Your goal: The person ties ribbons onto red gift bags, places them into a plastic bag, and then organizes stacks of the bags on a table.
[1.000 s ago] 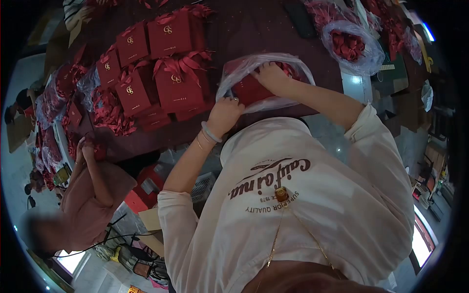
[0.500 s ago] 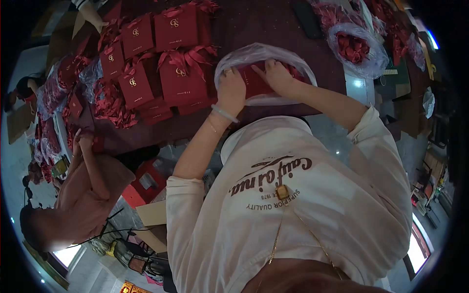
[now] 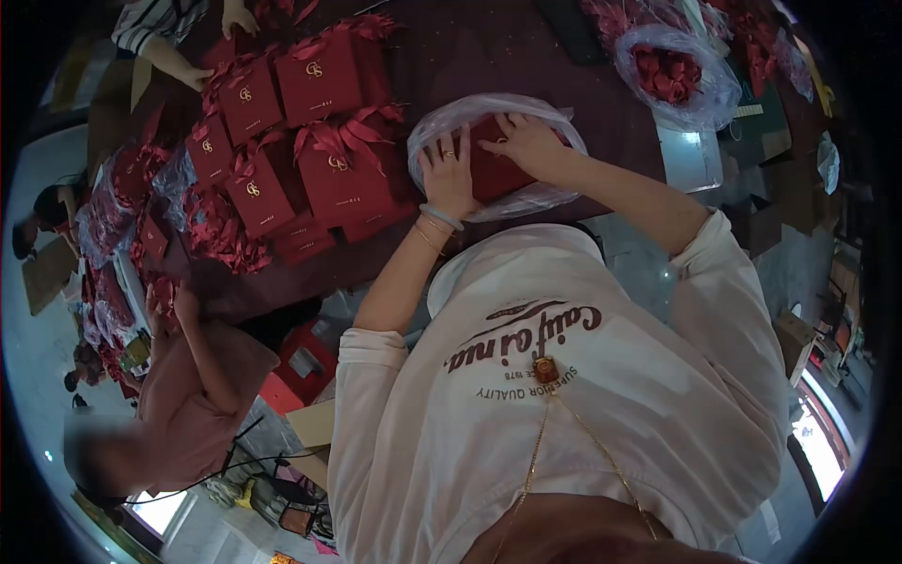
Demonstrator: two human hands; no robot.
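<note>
A clear plastic bag lies on the dark red tablecloth with its mouth spread, and a red box or bag shows inside it. My left hand is at the bag's left side, fingers spread flat against plastic and the red item's edge. Across from it, my right hand rests over the top right of the red item, fingers apart. Whether either hand grips anything is not visible. Left of my hands stand red gift bags with gold lettering and red ribbons.
Another plastic bag of red ribboned items lies at the upper right. A co-worker's striped sleeve and hands reach in at the upper left. A person in pink sits at the lower left. A red box is below the table edge.
My fingers have spread wider over the red item, which now shows more plainly in the plastic. The co-worker's hands at the upper left have come further into view.
</note>
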